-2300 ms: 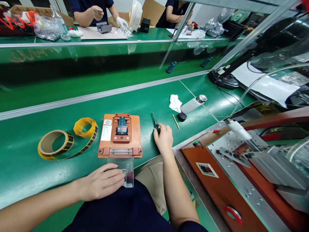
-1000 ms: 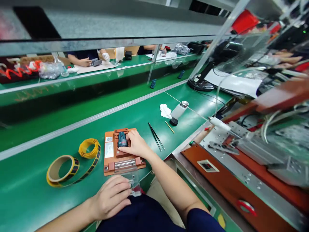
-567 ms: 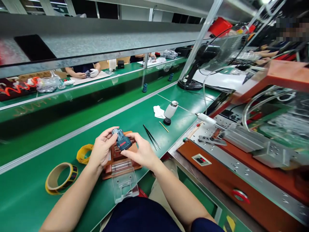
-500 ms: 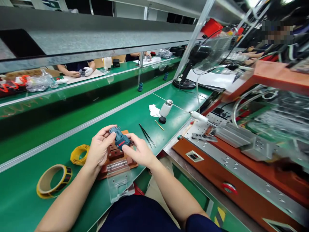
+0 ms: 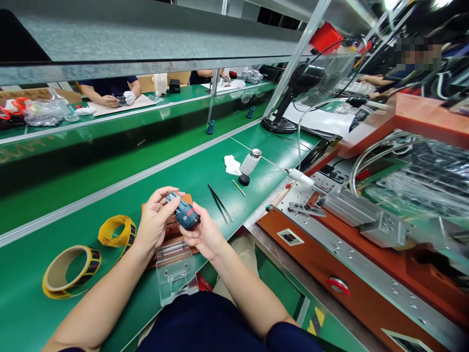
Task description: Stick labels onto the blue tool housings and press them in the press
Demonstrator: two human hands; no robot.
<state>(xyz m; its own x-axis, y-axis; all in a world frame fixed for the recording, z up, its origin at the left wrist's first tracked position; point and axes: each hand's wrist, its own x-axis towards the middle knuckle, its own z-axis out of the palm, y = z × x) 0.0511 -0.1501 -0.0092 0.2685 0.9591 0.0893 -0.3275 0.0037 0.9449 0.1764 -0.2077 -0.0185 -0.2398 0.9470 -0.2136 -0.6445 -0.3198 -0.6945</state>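
Both hands hold a small dark-blue Bosch-marked plastic device (image 5: 186, 215) with a narrower upper end and a wider rounded base; its exact kind I cannot make out. My left hand (image 5: 160, 215) pinches the upper end between thumb and fingers. Around the base, the fingers of my right hand (image 5: 203, 233) are closed. Right beneath the hands lies a reddish-brown fixture (image 5: 174, 229), partly covered by them, with a clear plastic flap (image 5: 176, 276) at its near side. A roll of yellow-and-black labels (image 5: 71, 271) stands left of my left forearm, its strip (image 5: 116, 231) coiled beside it.
Tweezers (image 5: 220, 203), a thin stick (image 5: 239, 188), a black cap (image 5: 244, 180), a white bottle (image 5: 250, 162) and a crumpled white cloth (image 5: 232, 165) lie farther right. A fan (image 5: 280, 124) and an orange-framed machine (image 5: 315, 254) stand right. Blue pieces (image 5: 210, 127) sit on the conveyor; co-workers sit beyond.
The device has been turned in my hands, so its printed name no longer faces me and a red stripe shows. My right hand has shifted lower around its base. The view has moved slightly.
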